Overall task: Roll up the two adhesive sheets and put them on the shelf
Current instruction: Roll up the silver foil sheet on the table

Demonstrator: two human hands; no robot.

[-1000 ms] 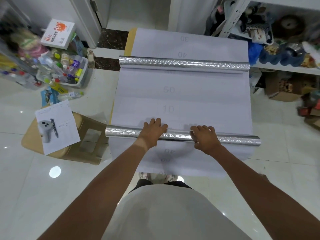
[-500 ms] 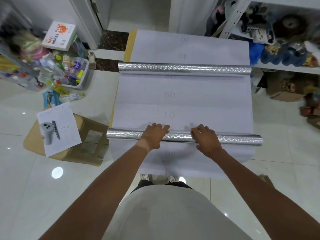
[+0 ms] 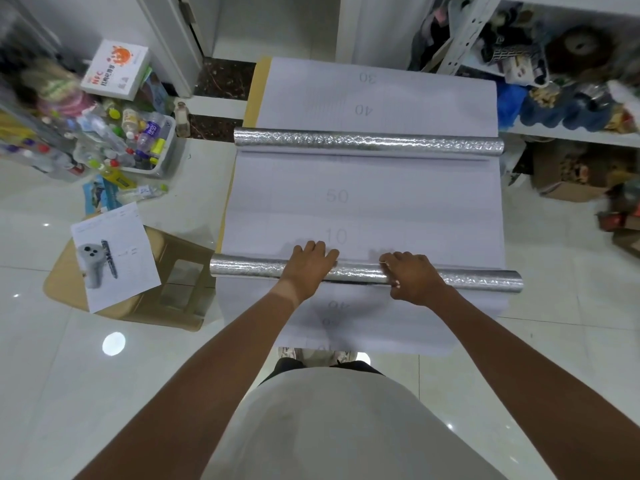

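Hands are working the near roll [image 3: 249, 268] on the floor: left hand [image 3: 308, 268] is lying palm-down over it, fingers spread flat and reaching onto the white backing ahead; right hand [image 3: 412, 280] is curling over the top, thumb tucking toward the near side. Neither is closing fully round the tube; both are pressing and rolling.

Near roll is sitting across the white sheet [image 3: 363, 202], foil side outward, with flat backing lying both ahead of it and behind it, so rolling is only partly done. Far roll [image 3: 369, 143] is lying parallel, well apart, across the second sheet [image 3: 398, 95] near the doorway.

Judgement on technique: both palms are sitting near the middle, leaving the ends unsupported, and the right end is looking slightly thicker. Spreading the hands wider and pushing evenly should be keeping the edges flush and stopping the roll from coning. Keeping downward pressure should be stopping it springing open.

Count: two silver rolls, two white sheets, two hands. Shelf [image 3: 568, 135] is waiting at right, crowded.
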